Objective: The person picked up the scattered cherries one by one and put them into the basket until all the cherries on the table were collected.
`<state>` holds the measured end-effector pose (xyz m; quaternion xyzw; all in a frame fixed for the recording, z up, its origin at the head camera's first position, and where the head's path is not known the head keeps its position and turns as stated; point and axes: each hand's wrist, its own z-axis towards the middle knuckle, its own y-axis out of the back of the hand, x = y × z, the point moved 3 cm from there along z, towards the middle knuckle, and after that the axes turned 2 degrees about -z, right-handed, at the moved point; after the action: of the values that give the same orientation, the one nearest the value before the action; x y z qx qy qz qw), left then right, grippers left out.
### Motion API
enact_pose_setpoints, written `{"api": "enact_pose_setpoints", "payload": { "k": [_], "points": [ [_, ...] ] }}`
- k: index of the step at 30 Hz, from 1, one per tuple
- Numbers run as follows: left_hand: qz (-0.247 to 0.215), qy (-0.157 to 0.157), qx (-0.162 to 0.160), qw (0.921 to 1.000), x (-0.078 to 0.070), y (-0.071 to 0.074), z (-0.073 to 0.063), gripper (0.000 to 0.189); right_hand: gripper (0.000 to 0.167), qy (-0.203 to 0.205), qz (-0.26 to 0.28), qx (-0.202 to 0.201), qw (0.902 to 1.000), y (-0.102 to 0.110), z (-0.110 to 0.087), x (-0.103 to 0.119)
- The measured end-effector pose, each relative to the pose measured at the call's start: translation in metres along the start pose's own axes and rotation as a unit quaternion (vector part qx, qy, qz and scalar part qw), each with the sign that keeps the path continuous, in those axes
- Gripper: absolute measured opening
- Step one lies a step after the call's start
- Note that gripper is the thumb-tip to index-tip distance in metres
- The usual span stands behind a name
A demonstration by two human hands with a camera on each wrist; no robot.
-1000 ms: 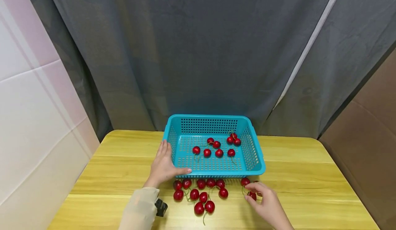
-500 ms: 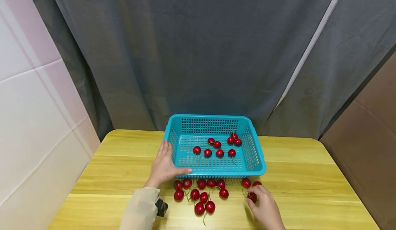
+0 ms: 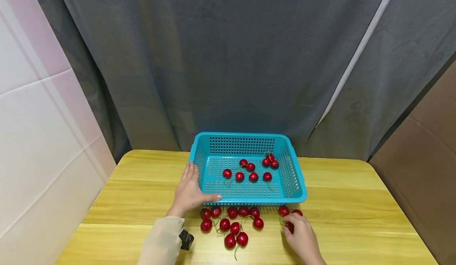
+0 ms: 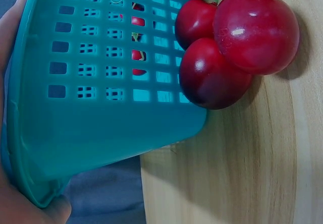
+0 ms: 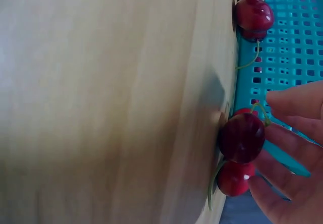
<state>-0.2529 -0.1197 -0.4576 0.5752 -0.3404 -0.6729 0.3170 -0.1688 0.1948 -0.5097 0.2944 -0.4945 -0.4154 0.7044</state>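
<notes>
At its front left corner, my left hand [image 3: 189,189] grips the turquoise plastic basket [image 3: 249,200]. The thumb lies along the front rim; in the left wrist view a fingertip [image 4: 59,210] shows below the rim. Several red cherries with green stems, such as one cherry [image 3: 240,176], lie inside the basket. On the right, my right hand [image 3: 303,233] holds a cherry [image 3: 290,227] with curled fingers. This dark cherry [image 5: 241,138] and its bent stem are right at the fingertips in the right wrist view. A second cherry [image 3: 284,210] and a third cherry [image 3: 297,212] lie beside the hand.
Several more cherries, including one cherry [image 3: 242,239], are spread on the wooden table [image 3: 356,217] before the basket. A grey curtain [image 3: 231,59] hangs behind. White panelling [image 3: 46,130] stands left and a brown panel [image 3: 420,158] right.
The right hand has moved slightly left, and its fingers have closed in over the cherry, covering more of it. The left hand and basket have stayed in place.
</notes>
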Motion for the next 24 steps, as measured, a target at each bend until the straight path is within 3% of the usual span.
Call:
{"api": "enact_pose_setpoints", "payload": {
  "k": [7,24],
  "points": [
    [-0.004,0.000,-0.001,1.0000,-0.0004,-0.0001,-0.0006,0.128,0.018,0.004,0.005,0.003,1.0000,-0.0028,0.0039,-0.0020],
    [0.005,-0.002,-0.003,1.0000,0.0004,-0.0006,-0.0002,0.128,0.022,0.061,0.025,-0.055,0.9963,-0.0021,0.0072,-0.0032]
  ]
}}
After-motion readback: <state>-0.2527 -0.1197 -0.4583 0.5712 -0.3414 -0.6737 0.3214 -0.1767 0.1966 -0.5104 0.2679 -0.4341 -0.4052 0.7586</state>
